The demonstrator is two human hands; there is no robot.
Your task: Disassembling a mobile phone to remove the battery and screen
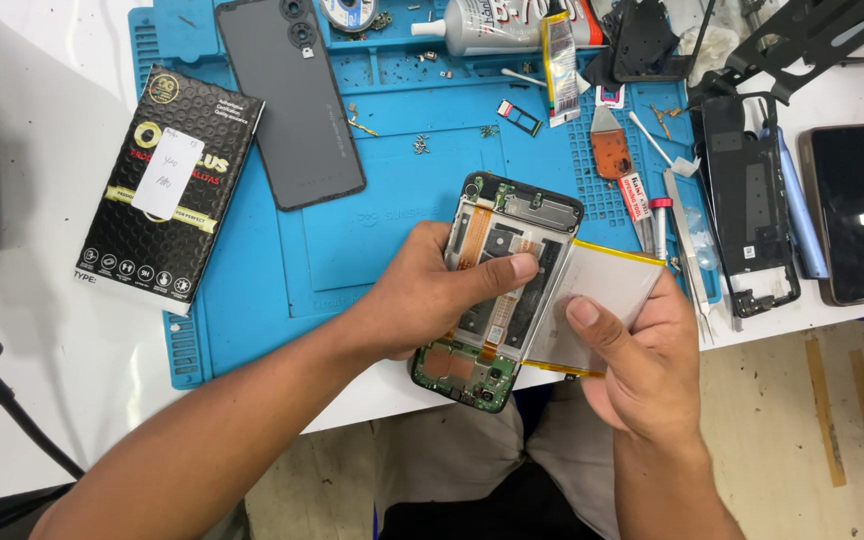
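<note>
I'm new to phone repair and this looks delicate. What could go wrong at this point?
The battery, gripped by the right hand, is half out and could bend or get punctured. The opened phone, held by the left hand, hangs over the table edge and could drop. Loose screws on the blue mat could scatter.

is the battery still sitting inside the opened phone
No, the battery is pinched in the right hand beside the opened phone, whose frame the left hand holds.
</note>
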